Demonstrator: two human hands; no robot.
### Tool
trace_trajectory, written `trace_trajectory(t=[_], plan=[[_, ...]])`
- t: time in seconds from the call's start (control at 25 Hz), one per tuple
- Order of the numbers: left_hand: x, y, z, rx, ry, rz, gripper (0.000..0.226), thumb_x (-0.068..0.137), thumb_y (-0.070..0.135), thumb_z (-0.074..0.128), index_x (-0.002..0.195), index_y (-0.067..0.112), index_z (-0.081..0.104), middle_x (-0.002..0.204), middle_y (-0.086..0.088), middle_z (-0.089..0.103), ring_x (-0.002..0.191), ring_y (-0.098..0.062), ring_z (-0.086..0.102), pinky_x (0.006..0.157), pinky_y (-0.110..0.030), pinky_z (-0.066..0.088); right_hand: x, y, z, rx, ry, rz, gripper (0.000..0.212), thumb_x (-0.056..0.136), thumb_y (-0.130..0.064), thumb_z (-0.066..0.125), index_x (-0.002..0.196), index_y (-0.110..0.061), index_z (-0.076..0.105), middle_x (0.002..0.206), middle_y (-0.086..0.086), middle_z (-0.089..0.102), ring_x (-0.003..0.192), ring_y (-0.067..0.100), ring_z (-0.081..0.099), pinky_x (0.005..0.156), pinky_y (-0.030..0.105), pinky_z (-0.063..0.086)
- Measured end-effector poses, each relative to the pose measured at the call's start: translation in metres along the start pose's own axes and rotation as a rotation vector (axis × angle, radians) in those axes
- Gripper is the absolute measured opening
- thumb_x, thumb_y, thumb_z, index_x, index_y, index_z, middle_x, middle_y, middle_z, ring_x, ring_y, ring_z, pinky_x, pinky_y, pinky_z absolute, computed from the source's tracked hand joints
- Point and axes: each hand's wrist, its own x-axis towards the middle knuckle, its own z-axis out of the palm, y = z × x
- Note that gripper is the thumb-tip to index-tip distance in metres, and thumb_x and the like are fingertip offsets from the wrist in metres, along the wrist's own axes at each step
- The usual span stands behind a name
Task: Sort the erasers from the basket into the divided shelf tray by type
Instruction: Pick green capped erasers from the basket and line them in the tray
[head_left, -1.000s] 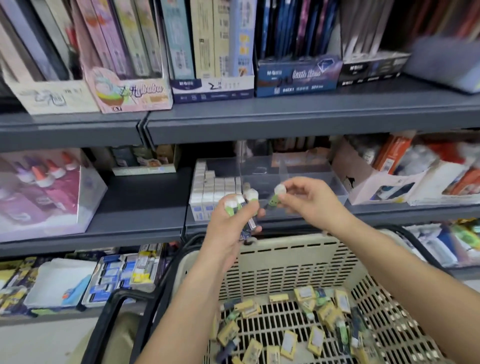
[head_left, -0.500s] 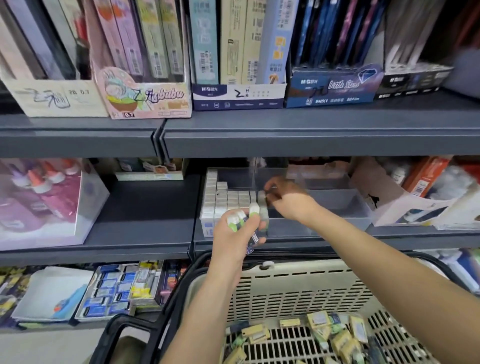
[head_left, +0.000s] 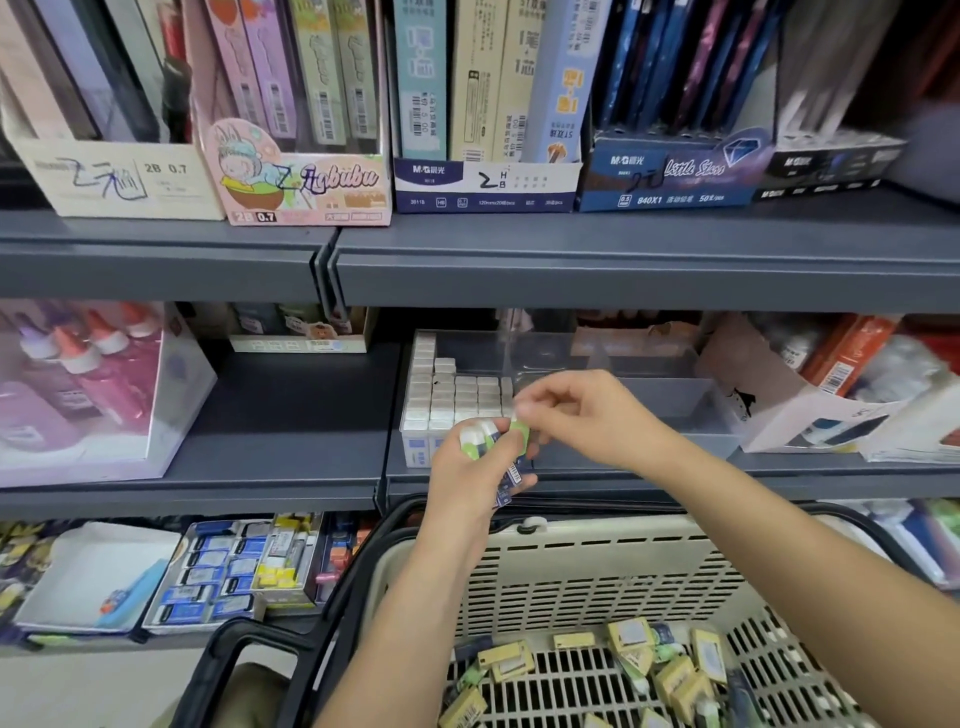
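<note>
My left hand (head_left: 467, 475) grips a small bunch of green-and-white erasers (head_left: 480, 439) in front of the clear divided tray (head_left: 680, 415) on the middle shelf. My right hand (head_left: 576, 415) is right beside it, and its fingertips pinch one green eraser (head_left: 519, 431) at the top of that bunch. The tray's left compartment holds rows of white erasers (head_left: 452, 395). The compartment to the right is mostly hidden behind my right hand. Below, the beige basket (head_left: 597, 577) holds several yellow-sleeved erasers (head_left: 670, 670) and a few green ones.
A grey shelf edge (head_left: 623, 270) runs above the tray. Pink glue bottles in a clear box (head_left: 78, 384) stand at the left, cardboard boxes (head_left: 810, 410) at the right. Pencil-lead boxes (head_left: 483, 176) fill the upper shelf. Eraser trays (head_left: 234, 571) sit on the lowest shelf.
My right hand reached into the tray with a green eraser, then came back to the bunch in my left hand and now pinches another one. The view moved closer to the shelf.
</note>
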Motion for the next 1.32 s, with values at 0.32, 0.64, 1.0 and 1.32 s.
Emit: trace_trajectory(t=[0.32, 0.64, 1.0, 1.32], plan=[[-0.001, -0.001, -0.001, 0.07, 0.074, 0.031, 0.008, 0.083, 0.01, 0.067, 0.086, 0.014, 0.06, 0.083, -0.006, 0.073, 0.083, -0.013, 0.071, 0.062, -0.025, 0.057, 0.028, 0.012, -0.04, -0.06, 0.378, 0.087, 0.02, 0.085, -0.004, 0.06, 0.079, -0.023, 0.063, 0.09, 0.006, 0.07, 0.09, 0.024, 0.065, 0.091, 0.035, 0.051], [0.002, -0.005, -0.001, 0.102, 0.057, 0.017, 0.006, 0.083, 0.008, 0.065, 0.087, 0.01, 0.061, 0.074, -0.001, 0.072, 0.078, -0.013, 0.07, 0.061, -0.024, 0.056, 0.046, 0.013, -0.019, -0.325, 0.257, 0.045, 0.016, 0.089, -0.017, 0.058, 0.103, -0.019, 0.064, 0.094, -0.004, 0.067, 0.087, 0.013, 0.06, 0.077, 0.017, 0.041], [-0.001, -0.004, -0.001, 0.097, 0.052, -0.004, 0.007, 0.085, 0.011, 0.064, 0.092, 0.009, 0.061, 0.088, -0.009, 0.071, 0.08, -0.013, 0.07, 0.061, -0.026, 0.056, 0.041, 0.01, -0.02, -0.346, 0.246, 0.055, 0.015, 0.091, -0.017, 0.055, 0.104, -0.019, 0.063, 0.097, -0.003, 0.067, 0.087, 0.013, 0.059, 0.079, 0.02, 0.044], [-0.001, -0.001, -0.002, 0.069, 0.043, -0.048, 0.009, 0.089, 0.024, 0.061, 0.092, 0.016, 0.057, 0.07, 0.002, 0.063, 0.062, -0.007, 0.065, 0.049, -0.021, 0.048, 0.009, 0.029, -0.014, -0.356, 0.038, 0.13, 0.006, 0.085, -0.029, 0.064, 0.09, -0.028, 0.068, 0.083, -0.008, 0.066, 0.081, 0.008, 0.06, 0.078, 0.022, 0.046]])
